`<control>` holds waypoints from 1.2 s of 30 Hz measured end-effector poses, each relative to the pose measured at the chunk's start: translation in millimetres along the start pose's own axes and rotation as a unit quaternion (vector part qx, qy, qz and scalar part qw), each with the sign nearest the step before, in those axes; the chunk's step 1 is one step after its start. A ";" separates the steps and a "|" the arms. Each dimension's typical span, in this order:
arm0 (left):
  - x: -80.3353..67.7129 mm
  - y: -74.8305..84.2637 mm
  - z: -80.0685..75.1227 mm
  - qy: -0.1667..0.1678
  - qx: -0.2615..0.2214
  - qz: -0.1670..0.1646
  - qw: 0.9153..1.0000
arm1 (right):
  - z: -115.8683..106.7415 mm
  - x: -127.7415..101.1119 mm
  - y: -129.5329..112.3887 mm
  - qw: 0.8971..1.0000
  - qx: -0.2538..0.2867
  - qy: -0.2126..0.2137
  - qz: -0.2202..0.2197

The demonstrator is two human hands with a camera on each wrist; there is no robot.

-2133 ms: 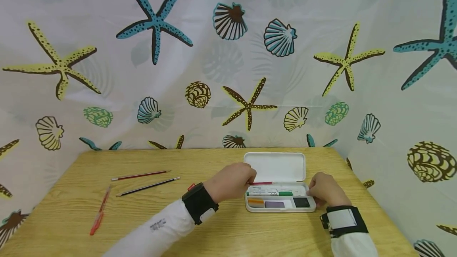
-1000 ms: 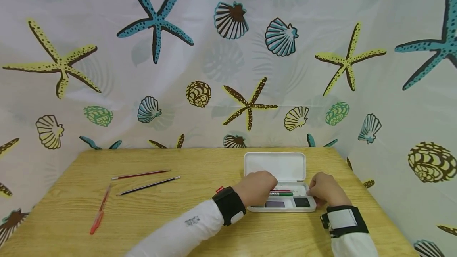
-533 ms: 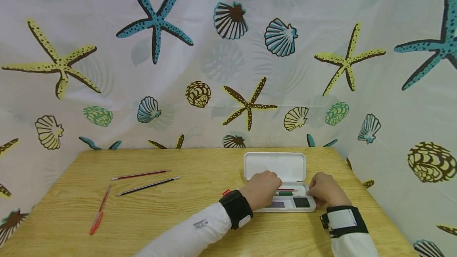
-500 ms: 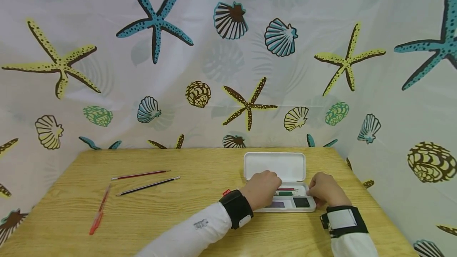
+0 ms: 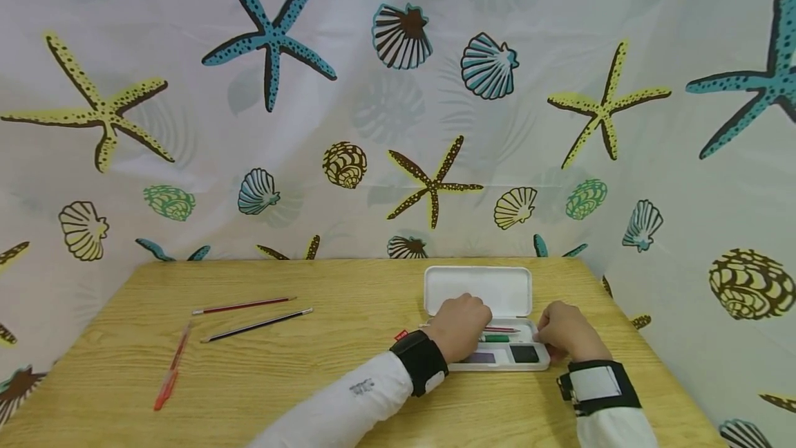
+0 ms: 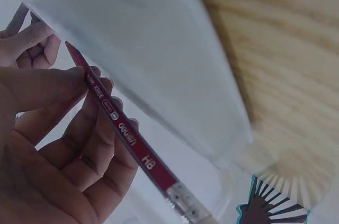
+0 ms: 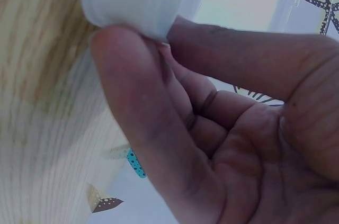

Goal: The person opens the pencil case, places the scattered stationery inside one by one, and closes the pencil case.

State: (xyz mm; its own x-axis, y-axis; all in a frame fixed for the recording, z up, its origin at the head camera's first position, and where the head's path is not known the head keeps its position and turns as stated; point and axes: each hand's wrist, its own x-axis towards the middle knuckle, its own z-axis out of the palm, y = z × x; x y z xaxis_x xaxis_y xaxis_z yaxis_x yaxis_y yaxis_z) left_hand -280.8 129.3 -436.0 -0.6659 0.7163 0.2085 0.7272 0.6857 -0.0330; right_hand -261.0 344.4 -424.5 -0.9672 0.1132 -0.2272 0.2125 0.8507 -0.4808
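Observation:
My left hand (image 5: 461,327) is over the left half of an open white pencil case (image 5: 477,286). It pinches a dark red HB pencil (image 6: 127,134) between thumb and fingers, and in the head view the tip points right over the back compartment. A green-capped marker (image 5: 496,339) lies in that compartment, partly covered by the hand. In the front row are a purple block (image 5: 481,358) and a black block (image 5: 524,353). My right hand (image 5: 571,330) pinches the case's right end; in the right wrist view thumb and index finger grip its white corner (image 7: 130,1).
On the left of the wooden table (image 5: 348,296) lie a red pencil (image 5: 244,305), a dark pencil (image 5: 258,325) and a red pen (image 5: 172,368). A curtain (image 5: 373,102) printed with shells and starfish hangs behind the table and along its sides.
My left hand has moved right with the red pencil, from the case's left end to over its compartments, hiding the orange block. The right hand stays at the case's right end.

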 end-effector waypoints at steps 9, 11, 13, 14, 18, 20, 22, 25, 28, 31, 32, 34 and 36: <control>2.2 4.2 5.0 -0.001 0.002 -0.007 1.000 | 0.3 -1.1 -0.9 1.000 -0.005 0.003 -0.004; 2.7 4.5 6.3 -0.001 0.004 -0.009 1.000 | 0.1 -1.3 -1.3 1.000 -0.004 0.003 -0.007; 3.7 4.9 8.0 0.001 0.007 -0.009 1.000 | 0.0 -1.6 -1.9 1.000 -0.004 0.003 -0.007; 4.3 5.0 9.0 0.002 0.009 -0.009 1.000 | -0.1 -1.8 -2.2 1.000 -0.005 0.004 -0.008; 7.0 5.4 13.4 0.005 0.015 -0.008 1.000 | -0.1 -2.5 -2.8 1.000 -0.007 0.005 -0.005; 8.6 5.7 15.3 0.004 0.015 -0.009 1.000 | -0.1 -2.8 -2.8 1.000 -0.007 0.005 -0.004; 10.2 6.3 16.8 0.002 0.014 -0.010 1.000 | -0.3 -3.2 -3.0 1.000 -0.006 0.005 -0.005; 12.5 7.3 18.1 -0.005 0.012 -0.012 1.000 | -0.7 -3.6 -3.1 1.000 -0.006 0.005 -0.005; 14.1 8.4 18.6 -0.010 0.013 -0.014 1.000 | -0.9 -3.7 -3.0 1.000 -0.005 0.004 -0.005; 15.5 9.5 19.6 -0.009 0.016 -0.016 1.000 | -0.7 -3.3 -2.6 1.000 -0.003 0.004 -0.007; 15.9 10.0 19.7 -0.008 0.017 -0.017 1.000 | -0.5 -3.0 -2.3 1.000 -0.003 0.005 -0.007; 16.5 11.0 20.8 -0.004 0.018 -0.017 1.000 | 0.0 -2.5 -1.8 1.000 -0.002 0.007 -0.007; 16.8 12.0 21.9 0.001 0.019 -0.017 1.000 | 0.6 -2.0 -1.1 1.000 -0.002 0.007 -0.007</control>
State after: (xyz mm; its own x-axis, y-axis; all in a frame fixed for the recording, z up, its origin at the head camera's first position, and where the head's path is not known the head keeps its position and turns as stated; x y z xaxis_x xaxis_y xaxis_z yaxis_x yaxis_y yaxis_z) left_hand -287.0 152.4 -454.3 -0.6897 0.6926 0.2115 0.6976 0.7137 -0.0624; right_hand -259.3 342.9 -424.1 -0.9721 0.1074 -0.2085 0.1974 0.8547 -0.4801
